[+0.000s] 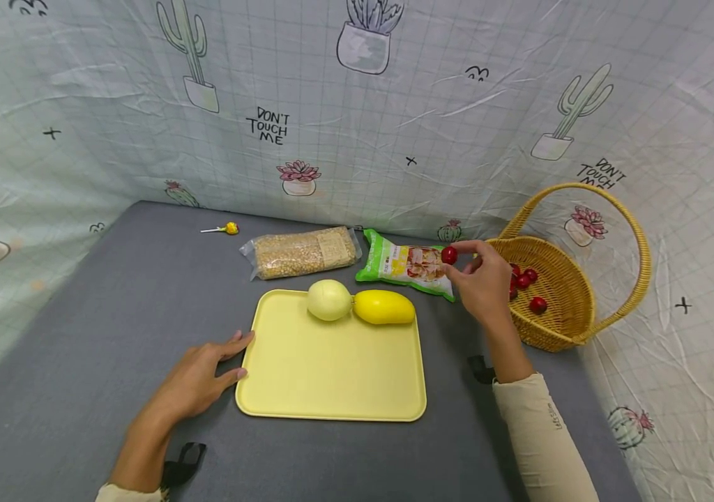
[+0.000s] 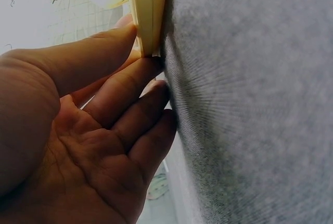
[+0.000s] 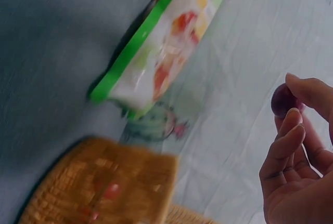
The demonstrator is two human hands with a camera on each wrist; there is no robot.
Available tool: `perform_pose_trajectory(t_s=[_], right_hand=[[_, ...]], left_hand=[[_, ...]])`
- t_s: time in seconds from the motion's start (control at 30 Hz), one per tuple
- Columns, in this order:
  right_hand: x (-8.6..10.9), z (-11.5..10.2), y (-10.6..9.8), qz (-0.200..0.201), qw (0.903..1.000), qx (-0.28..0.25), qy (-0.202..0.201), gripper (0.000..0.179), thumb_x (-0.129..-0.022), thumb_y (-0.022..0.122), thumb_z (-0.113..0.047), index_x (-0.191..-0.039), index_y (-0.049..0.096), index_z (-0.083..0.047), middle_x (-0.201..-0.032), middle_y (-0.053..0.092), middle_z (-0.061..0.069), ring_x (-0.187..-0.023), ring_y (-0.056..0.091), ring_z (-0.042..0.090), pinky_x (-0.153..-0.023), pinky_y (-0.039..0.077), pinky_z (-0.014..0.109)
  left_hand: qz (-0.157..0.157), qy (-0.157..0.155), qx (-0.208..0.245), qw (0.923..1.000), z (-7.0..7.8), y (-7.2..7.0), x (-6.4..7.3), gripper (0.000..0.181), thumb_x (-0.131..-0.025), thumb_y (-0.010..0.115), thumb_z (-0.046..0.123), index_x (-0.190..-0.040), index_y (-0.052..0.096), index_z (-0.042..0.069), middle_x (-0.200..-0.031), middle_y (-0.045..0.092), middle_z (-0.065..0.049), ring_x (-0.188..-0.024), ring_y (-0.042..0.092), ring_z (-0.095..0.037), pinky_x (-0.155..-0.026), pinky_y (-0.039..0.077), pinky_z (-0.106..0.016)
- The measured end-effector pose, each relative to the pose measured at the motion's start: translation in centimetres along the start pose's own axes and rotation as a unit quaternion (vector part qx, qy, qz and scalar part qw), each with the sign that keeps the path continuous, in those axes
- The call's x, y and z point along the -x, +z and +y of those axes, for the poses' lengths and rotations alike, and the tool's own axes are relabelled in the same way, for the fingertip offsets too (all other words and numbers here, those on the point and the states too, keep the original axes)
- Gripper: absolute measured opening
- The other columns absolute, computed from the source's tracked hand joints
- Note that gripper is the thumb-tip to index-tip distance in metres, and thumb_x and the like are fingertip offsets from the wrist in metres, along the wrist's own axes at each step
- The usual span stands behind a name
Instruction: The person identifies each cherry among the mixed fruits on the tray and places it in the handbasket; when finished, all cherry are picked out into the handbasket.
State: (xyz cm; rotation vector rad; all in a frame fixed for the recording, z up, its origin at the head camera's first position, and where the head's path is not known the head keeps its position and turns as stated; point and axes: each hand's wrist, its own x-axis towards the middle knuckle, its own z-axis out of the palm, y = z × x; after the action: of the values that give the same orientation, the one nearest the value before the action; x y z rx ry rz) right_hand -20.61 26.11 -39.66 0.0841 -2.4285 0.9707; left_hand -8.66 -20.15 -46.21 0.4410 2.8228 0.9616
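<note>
My right hand (image 1: 481,279) pinches a dark red cherry (image 1: 449,255) between thumb and fingertips, up in the air in front of the green-and-white snack packet (image 1: 404,263). In the right wrist view the cherry (image 3: 283,101) sits at the fingertips. My left hand (image 1: 203,376) rests at the left edge of a pale yellow tray (image 1: 332,376), its thumb and fingers touching the rim. The left wrist view shows the thumb against the tray's side (image 2: 148,16). At the tray's back lie a round pale yellow-green fruit (image 1: 329,300) and a long yellow fruit (image 1: 384,307).
A handled wicker basket (image 1: 573,307) with several cherries (image 1: 523,281) stands on the right. Behind the tray lies a clear bag of beige grains (image 1: 303,252). A yellow lollipop (image 1: 230,228) lies at the back left. Printed cloth (image 1: 357,125) hangs behind the grey table (image 1: 81,362).
</note>
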Motion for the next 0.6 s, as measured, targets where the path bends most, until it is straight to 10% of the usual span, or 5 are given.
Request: perform_pose_trajectory(t_s=[0.27, 0.6], right_hand=[[-0.8, 3.3, -2.1, 0.033, 0.9975, 0.02, 0.06, 0.036, -0.088, 0.089, -0.02, -0.122, 0.077, -0.013, -0.081, 0.067, 0.012, -0.063, 0.053, 0.004, -0.061, 0.043, 0.021], [-1.2, 6.9, -4.4, 0.022, 0.9908, 0.011, 0.133, 0.043, -0.092, 0.086, -0.026, -0.129, 0.072, -0.01, -0.119, 0.073, 0.016, -0.073, 0.056, 0.004, -0.06, 0.045, 0.013]], left_hand=[[0.004, 0.004, 0.0, 1.0, 0.0, -0.1, 0.0, 0.064, -0.095, 0.078, 0.011, -0.154, 0.056, 0.007, -0.154, 0.053, -0.028, -0.14, 0.053, -0.053, -0.108, 0.048, -0.069], [0.008, 0.003, 0.003, 1.0, 0.0, -0.1, 0.1, 0.063, -0.094, 0.079, 0.01, -0.154, 0.057, 0.006, -0.154, 0.054, -0.029, -0.14, 0.053, -0.053, -0.108, 0.048, -0.07]])
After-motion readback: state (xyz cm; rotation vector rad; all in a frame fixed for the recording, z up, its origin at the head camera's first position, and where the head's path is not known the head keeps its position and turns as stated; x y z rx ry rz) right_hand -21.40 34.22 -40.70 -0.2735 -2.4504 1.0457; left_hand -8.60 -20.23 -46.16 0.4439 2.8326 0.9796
